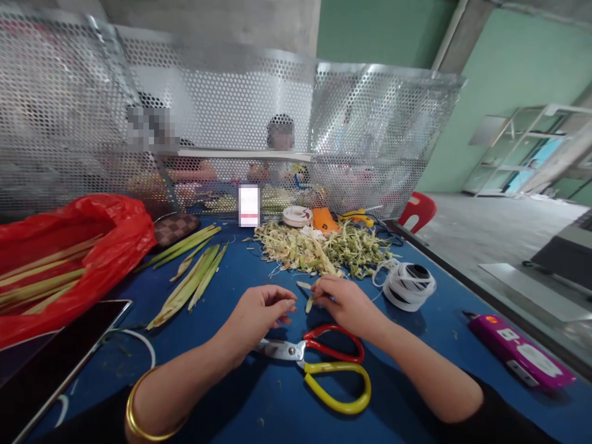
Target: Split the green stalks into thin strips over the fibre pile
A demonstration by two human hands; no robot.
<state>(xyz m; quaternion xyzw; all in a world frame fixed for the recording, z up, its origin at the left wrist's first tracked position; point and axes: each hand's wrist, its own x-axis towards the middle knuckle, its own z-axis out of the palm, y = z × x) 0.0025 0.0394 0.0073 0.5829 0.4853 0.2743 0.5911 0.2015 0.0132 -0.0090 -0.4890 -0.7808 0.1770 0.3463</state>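
Over the middle of the blue table (pixel 222 401), my right hand (pixel 340 302) pinches a short pale green strip of plant leaf (pixel 309 303). My left hand (pixel 266 308) is a little to the left, thumb and fingers drawn together in a pinch; whatever they hold, if anything, is too small to make out. The two hands are apart. Below them lie scissors (pixel 292 351) with one red and one yellow handle, their blade tips hidden behind my left wrist. Beyond my hands spreads a heap of cut leaf bits (pixel 296 246), greener on its right side.
Long leaf strips (pixel 201 277) lie at left, near a red plastic bag (pixel 134 228) of more stalks. A tablet (pixel 69 364) rests front left. At right are a white string roll (pixel 409 287) and a purple box (pixel 518 351). A perforated metal screen (pixel 222 92) stands behind; people sit beyond it.
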